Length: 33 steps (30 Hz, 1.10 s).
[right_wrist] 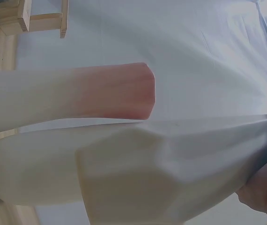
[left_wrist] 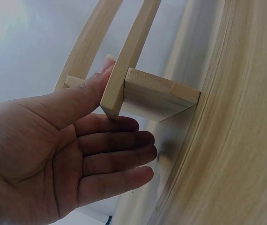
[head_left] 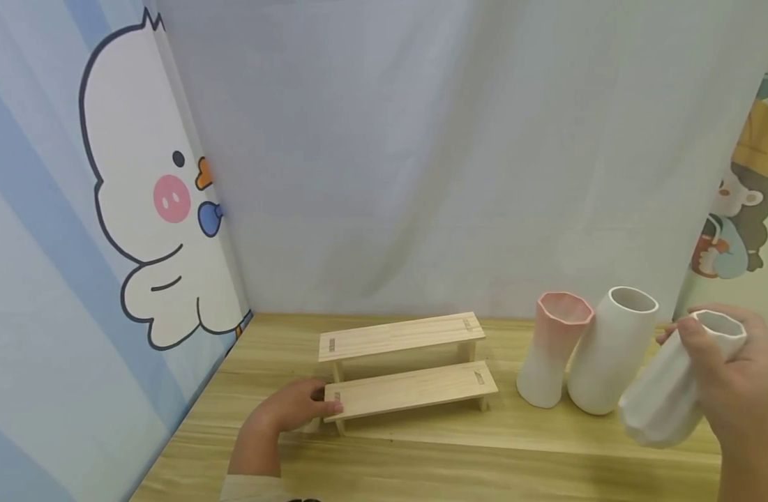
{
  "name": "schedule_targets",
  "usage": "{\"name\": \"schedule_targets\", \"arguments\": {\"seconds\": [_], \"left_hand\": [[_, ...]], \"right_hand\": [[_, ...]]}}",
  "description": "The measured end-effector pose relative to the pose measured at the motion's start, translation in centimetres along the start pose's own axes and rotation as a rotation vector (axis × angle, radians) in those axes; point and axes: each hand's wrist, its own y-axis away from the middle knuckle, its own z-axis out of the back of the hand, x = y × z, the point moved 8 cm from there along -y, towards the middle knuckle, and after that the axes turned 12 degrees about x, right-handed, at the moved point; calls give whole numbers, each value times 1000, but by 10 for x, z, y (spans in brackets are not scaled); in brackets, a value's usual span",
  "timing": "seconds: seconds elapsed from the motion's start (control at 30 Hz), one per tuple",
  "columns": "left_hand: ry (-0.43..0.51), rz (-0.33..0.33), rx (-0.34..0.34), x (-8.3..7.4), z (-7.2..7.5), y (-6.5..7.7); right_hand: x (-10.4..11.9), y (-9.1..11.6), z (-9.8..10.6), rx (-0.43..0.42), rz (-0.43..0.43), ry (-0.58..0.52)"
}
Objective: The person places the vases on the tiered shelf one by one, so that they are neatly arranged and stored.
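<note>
At its left end, my left hand (head_left: 296,404) pinches the lower board of a two-step wooden shelf (head_left: 409,390). The left wrist view shows the thumb over the board (left_wrist: 117,89) and the other fingers extended below it. On the right, my right hand (head_left: 744,376) grips a white ribbed vase (head_left: 660,397) near its rim; the vase is tilted, its base pointing down and left. A smooth white vase (head_left: 610,355) stands just left of it. Beside that stands a pink-and-white vase (head_left: 550,355) with a faceted rim.
A pale wood-grain table (head_left: 434,460) carries the shelf and vases. Behind it hangs a plain grey-white curtain (head_left: 421,153). The left curtain bears a white cartoon bird (head_left: 132,153), and a cartoon figure (head_left: 735,202) is printed on the right one.
</note>
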Motion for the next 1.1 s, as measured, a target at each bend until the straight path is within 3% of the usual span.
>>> {"name": "schedule_targets", "arguments": {"seconds": [0.27,0.77,0.97,1.1], "left_hand": [[-13,10,-6,-1,2,2],[-7,25,-7,-2,3,3],[-3,0,-1,-2,3,1],[-7,-4,0,0,1,0]], "right_hand": [[3,6,-13,40,-35,162],[7,12,-43,170,15,139],[-7,15,-51,244,-56,300],[-13,18,-56,264,-91,327]]}}
